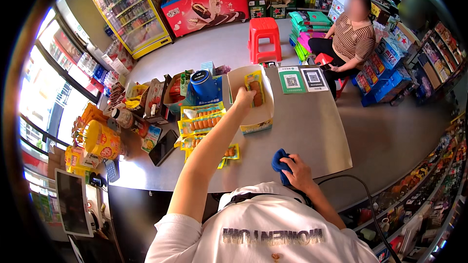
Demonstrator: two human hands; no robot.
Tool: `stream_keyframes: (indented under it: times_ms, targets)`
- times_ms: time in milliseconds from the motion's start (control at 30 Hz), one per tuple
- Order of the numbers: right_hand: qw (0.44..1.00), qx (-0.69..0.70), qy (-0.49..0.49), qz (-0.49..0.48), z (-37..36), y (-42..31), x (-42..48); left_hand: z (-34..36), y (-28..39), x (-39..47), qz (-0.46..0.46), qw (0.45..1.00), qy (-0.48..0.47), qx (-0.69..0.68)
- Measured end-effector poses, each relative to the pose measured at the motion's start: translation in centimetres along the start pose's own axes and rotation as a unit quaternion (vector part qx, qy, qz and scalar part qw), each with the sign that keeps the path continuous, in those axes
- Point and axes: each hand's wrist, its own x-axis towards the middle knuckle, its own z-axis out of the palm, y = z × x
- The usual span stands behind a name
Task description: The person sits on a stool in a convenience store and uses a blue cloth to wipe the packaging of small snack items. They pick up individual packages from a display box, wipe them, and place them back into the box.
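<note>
My left hand [245, 96] reaches into an open cardboard box [252, 118] on the metal counter. Its fingers grip the side of a yellow packet of small sausage-like snacks [258, 93], which lies lengthwise inside. At the counter's near edge, my right hand [299, 174] holds a bunched dark blue cloth [280, 162]. Several similar yellow snack packets [204, 123] are spread left of the box, partly covered by my left forearm. A smaller packet [231, 152] sits just right of that forearm.
A black smartphone [162, 148], a blue canister [204, 86] and boxed goods crowd the counter's left side. Two printed code cards [291, 80] lie at the far right corner. Beyond are a red stool [264, 38] and a seated person [353, 40]. A black cable [360, 179] curves at right.
</note>
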Motion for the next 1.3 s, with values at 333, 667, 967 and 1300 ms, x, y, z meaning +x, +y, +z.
stream_keyframes:
  times_ms: [333, 667, 967, 1300]
  targets:
    - [1.000, 0.018, -0.004, 0.019, 0.0, -0.2, 0.1, 1.8, 0.4, -3.8, 0.061, 0.992, 0.011, 0.109]
    - [1.000, 0.015, 0.008, 0.021, 0.1, -0.3, 0.1, 1.7, 2.8, -3.7, 0.117, 0.983, 0.026, 0.143]
    - [0.999, 0.018, 0.012, 0.025, 0.2, -0.2, 0.2, 1.6, 2.4, -5.1, -0.023, 0.990, -0.013, 0.138]
    - [0.999, 0.025, 0.034, 0.033, 0.7, -0.4, 0.3, -7.5, 6.0, -18.9, 0.256, 0.871, -0.059, 0.415]
